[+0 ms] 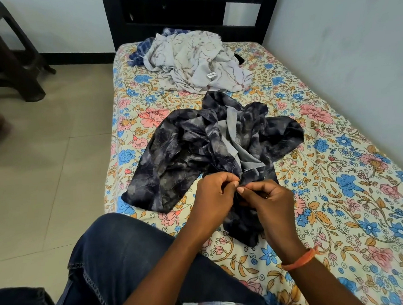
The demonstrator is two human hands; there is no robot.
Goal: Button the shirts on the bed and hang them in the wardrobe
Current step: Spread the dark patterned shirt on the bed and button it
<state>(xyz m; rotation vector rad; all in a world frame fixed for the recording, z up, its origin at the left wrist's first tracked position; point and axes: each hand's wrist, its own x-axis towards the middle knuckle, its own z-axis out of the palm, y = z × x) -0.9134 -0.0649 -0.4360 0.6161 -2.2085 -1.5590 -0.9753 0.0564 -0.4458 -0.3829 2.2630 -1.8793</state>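
You are sitting at the edge of a single bed (339, 191) covered in a cream sheet printed with blue, pink and orange flowers. One knee in dark blue jeans (112, 256) is drawn up onto the mattress, which brings the work close to your lap.

Spread in front of you lies a dark navy shirt with a pale grey swirling print (195, 143), front open so its plain grey inner side shows down the middle. It lies rumpled, with its near end pulled toward you, likely so the two front edges can be brought together.

Your left hand (212, 196) and right hand (267, 200) meet at that near edge. Both have fingers curled tight, and each grip pinches a fold of the dark cloth between thumb and fingertips, the two thumbs almost touching. This looks like a button being worked through its hole, though the button itself is too small to make out. An orange thread band (299, 260) circles your right wrist.

Farther up the bed, near the black headboard (187, 11), a crumpled white shirt with faint brownish marks (197, 60) lies heaped over a blue checked shirt (142, 47). They seem to be waiting their turn. No wardrobe is in view.
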